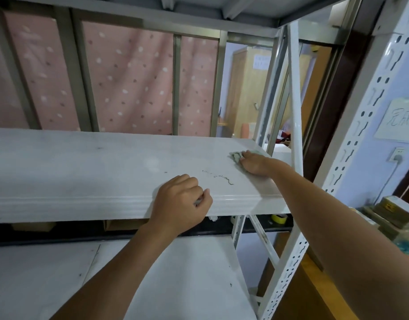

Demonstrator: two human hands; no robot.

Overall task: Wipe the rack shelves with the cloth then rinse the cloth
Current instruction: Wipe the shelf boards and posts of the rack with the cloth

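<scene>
A white metal rack fills the view. Its middle shelf (83,172) runs across at chest height, with dark squiggly marks (222,177) near its right front. My right hand (254,163) lies flat at the shelf's far right corner, pressing a pale green cloth (235,155) onto the surface; the cloth pokes out to the left of the fingers. My left hand (180,204) curls over the shelf's front edge, its fingers closed against the lip. A lower shelf (164,285) lies below, between my forearms.
White perforated uprights (351,144) and a diagonal brace (294,93) stand at the right. The shelf above (199,12) is close overhead. Pink dotted curtain hangs behind. Cardboard boxes and yellow tape (279,218) sit under the middle shelf. Cluttered items lie at the far right.
</scene>
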